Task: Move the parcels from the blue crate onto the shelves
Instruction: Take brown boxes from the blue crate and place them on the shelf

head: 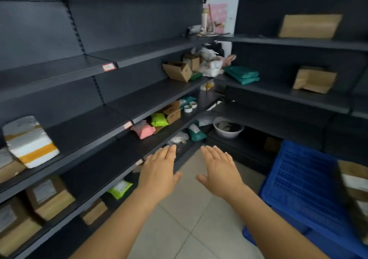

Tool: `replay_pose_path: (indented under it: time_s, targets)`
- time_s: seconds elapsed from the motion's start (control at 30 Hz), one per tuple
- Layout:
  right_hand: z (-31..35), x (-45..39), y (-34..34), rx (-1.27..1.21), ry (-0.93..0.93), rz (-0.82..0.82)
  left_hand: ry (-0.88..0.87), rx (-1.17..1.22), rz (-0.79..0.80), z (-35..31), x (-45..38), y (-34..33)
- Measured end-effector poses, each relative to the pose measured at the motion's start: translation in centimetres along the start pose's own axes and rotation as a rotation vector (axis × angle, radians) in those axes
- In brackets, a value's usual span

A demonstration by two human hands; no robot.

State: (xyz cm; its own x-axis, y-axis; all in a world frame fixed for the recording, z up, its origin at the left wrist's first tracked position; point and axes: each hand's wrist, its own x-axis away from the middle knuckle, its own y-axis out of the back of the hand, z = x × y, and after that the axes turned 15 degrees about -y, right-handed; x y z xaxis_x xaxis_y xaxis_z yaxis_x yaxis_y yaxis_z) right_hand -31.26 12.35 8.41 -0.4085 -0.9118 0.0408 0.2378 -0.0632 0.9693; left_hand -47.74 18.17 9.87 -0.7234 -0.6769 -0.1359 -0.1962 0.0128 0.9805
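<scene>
Both the left hand (159, 171) and right hand (219, 169) hover empty with fingers spread flat above the floor, several parcels already sit on the shelves (95, 127), and the blue crate (298, 183) at right seems to hold more boxes (356, 181).

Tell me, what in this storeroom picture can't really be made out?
- Blue crate, head view: cut off by the right and bottom edges, so its contents mostly cannot be seen.
- Parcels at the crate's right: cropped by the frame edge; labels unreadable.
- White and yellow parcel on the left shelf: blurred; its print is illegible.
- Shelf tag: too small to read.
- Corner pile: cluttered, items indistinct.
</scene>
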Motion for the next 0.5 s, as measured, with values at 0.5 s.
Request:
replay_pose_path:
  time_s: [0.5]
  targets:
    - [-22.9,7.7,1.9,-0.045,-0.466,-0.032,-0.376,0.073,0.149,-20.9,-8.4,-6.8]
